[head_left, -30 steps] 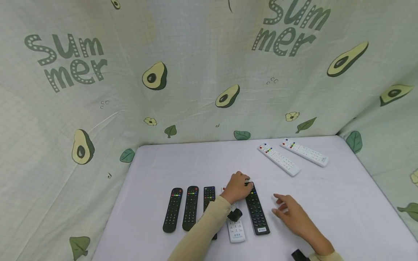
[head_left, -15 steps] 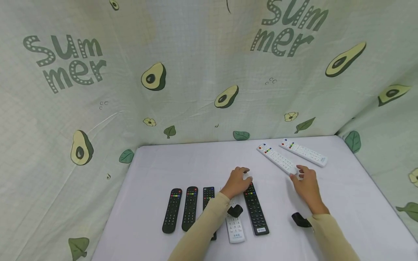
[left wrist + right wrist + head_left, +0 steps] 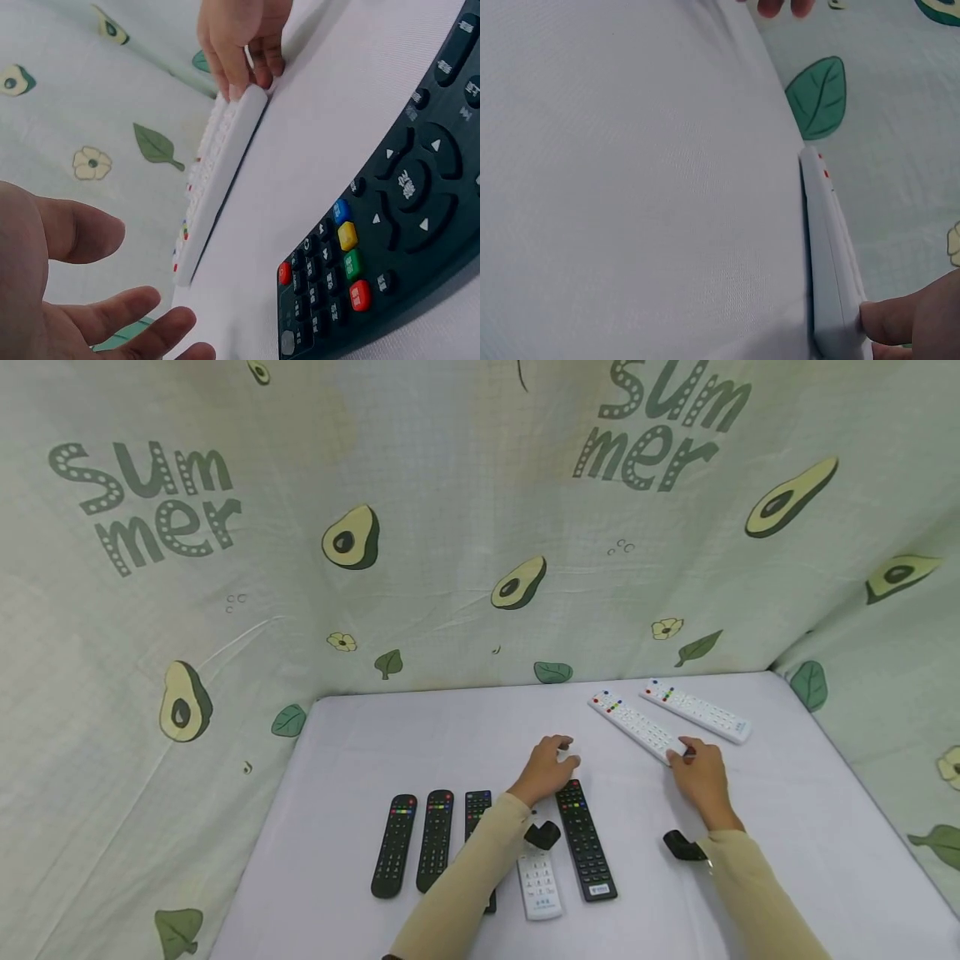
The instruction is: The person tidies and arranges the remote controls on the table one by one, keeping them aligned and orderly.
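Note:
My right hand (image 3: 701,777) pinches the near end of a white remote control (image 3: 633,724) between thumb and fingers. That remote lies slanted on the table, its coloured buttons at the far end. The right wrist view shows the thumb (image 3: 889,319) against the remote's edge (image 3: 831,262). My left hand (image 3: 542,772) hovers with fingers spread and nothing in them, just beyond the top of a black remote control (image 3: 587,843). In the left wrist view its thumb and fingers (image 3: 131,307) stand apart beside that black remote (image 3: 375,247). Another white remote (image 3: 538,889) is partly hidden under the left wrist.
A further white remote (image 3: 697,710) lies at the back right, alongside the pinched one. To the left, two black remotes (image 3: 393,847) (image 3: 436,842) lie side by side, and a third black one (image 3: 477,810) is partly covered by the left sleeve. A patterned curtain (image 3: 435,635) rises behind the table.
My right hand has moved forward to the slanted white remote and taken hold of its near end. My left hand has drawn away from the black remote's top, slightly toward the back.

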### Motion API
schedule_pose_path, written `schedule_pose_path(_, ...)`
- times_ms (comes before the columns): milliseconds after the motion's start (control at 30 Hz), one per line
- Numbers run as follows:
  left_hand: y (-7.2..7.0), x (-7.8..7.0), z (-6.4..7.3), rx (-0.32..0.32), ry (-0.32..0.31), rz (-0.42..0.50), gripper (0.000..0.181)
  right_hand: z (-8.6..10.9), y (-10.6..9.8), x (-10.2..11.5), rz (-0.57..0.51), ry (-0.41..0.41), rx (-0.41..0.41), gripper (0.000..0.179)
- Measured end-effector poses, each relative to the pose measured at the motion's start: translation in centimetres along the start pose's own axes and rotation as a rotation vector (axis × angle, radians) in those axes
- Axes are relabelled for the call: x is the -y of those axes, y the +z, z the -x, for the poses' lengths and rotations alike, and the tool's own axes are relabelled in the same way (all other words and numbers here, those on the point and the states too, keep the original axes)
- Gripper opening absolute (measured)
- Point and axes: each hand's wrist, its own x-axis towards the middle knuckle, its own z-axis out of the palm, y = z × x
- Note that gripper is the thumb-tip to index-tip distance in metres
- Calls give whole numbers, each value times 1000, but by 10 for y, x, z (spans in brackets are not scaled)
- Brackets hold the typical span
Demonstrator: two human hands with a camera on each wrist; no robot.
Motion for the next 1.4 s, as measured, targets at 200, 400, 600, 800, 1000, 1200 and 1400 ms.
schedule_pose_path(200,3,-2,-11,-15,-40,112,45,-1,-4,-2,-7,7,26,49)
schedule_pose_path(400,7,-4,-24,-54,-105,240,48,-2,-4,-3,-8,-1,38,47)
schedule_pose_path(600,11,-5,-36,-78,-144,301,53,0,-4,-2,-10,15,50,47)
schedule_pose_path(800,16,-6,-48,-65,-155,302,59,3,-5,-2,-6,10,72,48)
schedule_pose_path(1000,19,-6,-54,-48,-165,276,63,7,-7,-1,-15,-5,99,50)
schedule_pose_path(1200,24,-6,-56,-20,-160,275,65,11,-9,-3,-5,-47,103,48)
schedule_pose_path(1400,30,-8,-56,-4,-168,278,66,14,-11,-5,2,-52,113,48)
